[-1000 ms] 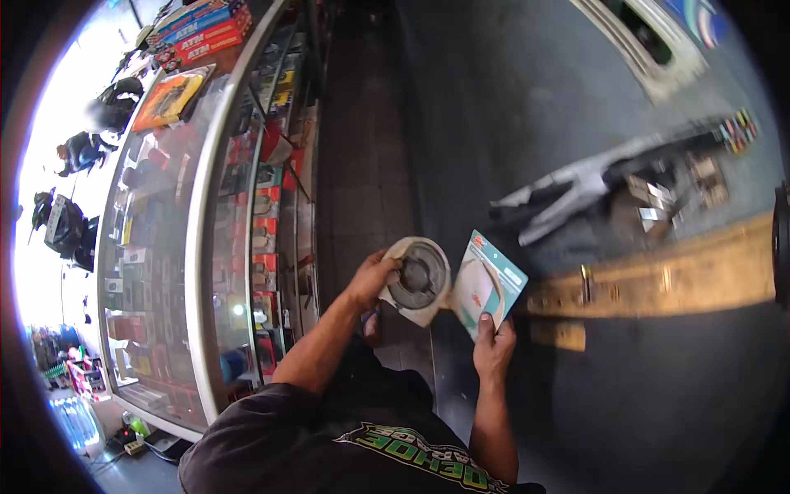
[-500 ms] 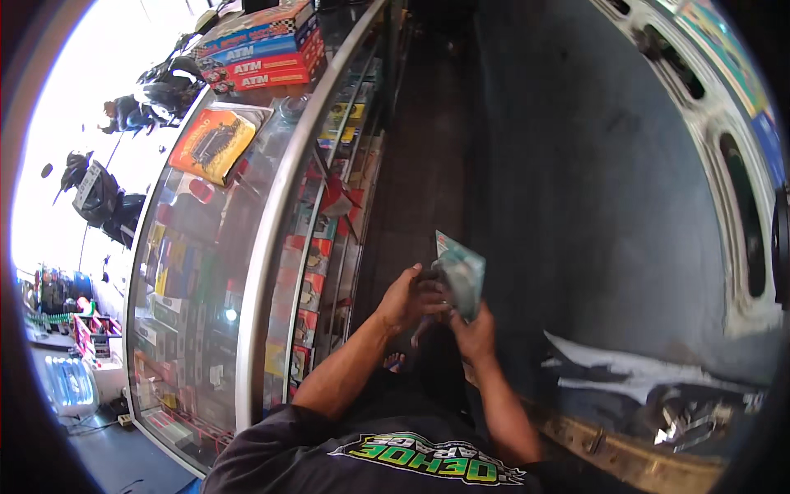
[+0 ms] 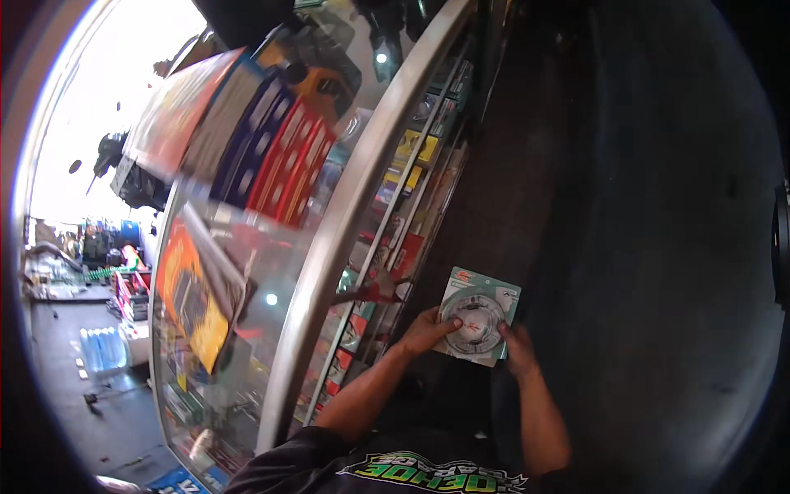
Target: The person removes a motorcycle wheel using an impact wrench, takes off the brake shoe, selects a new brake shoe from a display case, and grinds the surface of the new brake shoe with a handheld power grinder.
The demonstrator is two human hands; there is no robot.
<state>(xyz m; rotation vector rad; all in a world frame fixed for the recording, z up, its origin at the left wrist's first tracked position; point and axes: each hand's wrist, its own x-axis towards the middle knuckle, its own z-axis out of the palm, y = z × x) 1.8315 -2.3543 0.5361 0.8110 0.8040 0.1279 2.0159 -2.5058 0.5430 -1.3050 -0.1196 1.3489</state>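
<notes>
Your left hand (image 3: 426, 333) grips the blister pack (image 3: 478, 317) by its left edge, your right hand (image 3: 518, 350) by its right, fingers (image 3: 453, 324) clamped on it (thumbs to the front), held before your body over the dark floor (image 3: 527, 140). The glass worktop (image 3: 325, 247) bars your left, carrying stacked boxes (image 3: 280, 156) and an orange-and-yellow packet (image 3: 193, 300); bright daylight beyond.

The tabletop (image 3: 329, 247) on your left is glass with a silver edge. On it you have a pile of boxes (image 3: 255, 140), some blue and some red, and they look blurry. Closer to you lies a flat orange and yellow packet (image 3: 193, 288). Below the glass, you can see shelves holding small packs (image 3: 416, 148), some yellow, some red.
</notes>
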